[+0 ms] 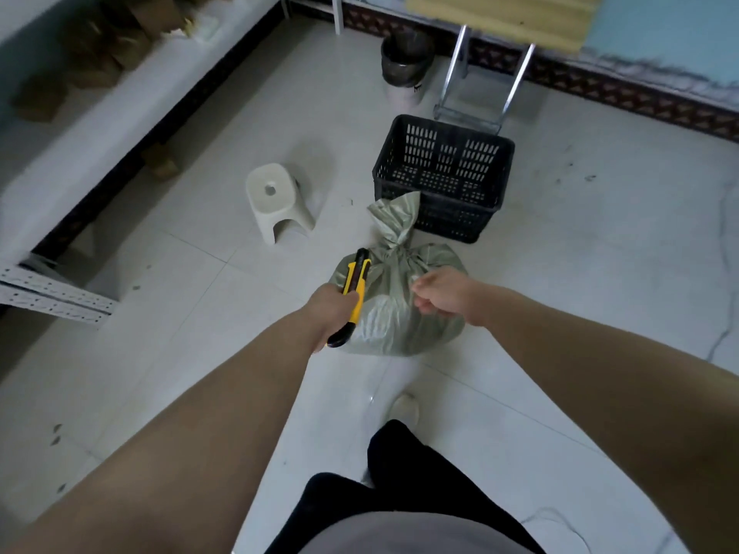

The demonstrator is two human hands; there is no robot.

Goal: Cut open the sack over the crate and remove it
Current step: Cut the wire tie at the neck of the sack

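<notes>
A grey-green woven sack (394,313), tied shut at its neck, sits on the white tile floor in front of me. Just beyond it stands a black slotted plastic crate (442,177), which looks empty. My left hand (334,309) grips a yellow and black utility knife (354,289) at the sack's left side, its tip pointing away toward the knot. My right hand (442,293) hovers over the sack's right shoulder with fingers loosely curled, holding nothing that I can see.
A small white plastic stool (276,197) stands left of the crate. A lined bin (406,68) and a metal-legged chair (486,82) are behind it by the wall. A white metal shelf (100,125) with cartons runs along the left. My foot (404,407) is near the sack.
</notes>
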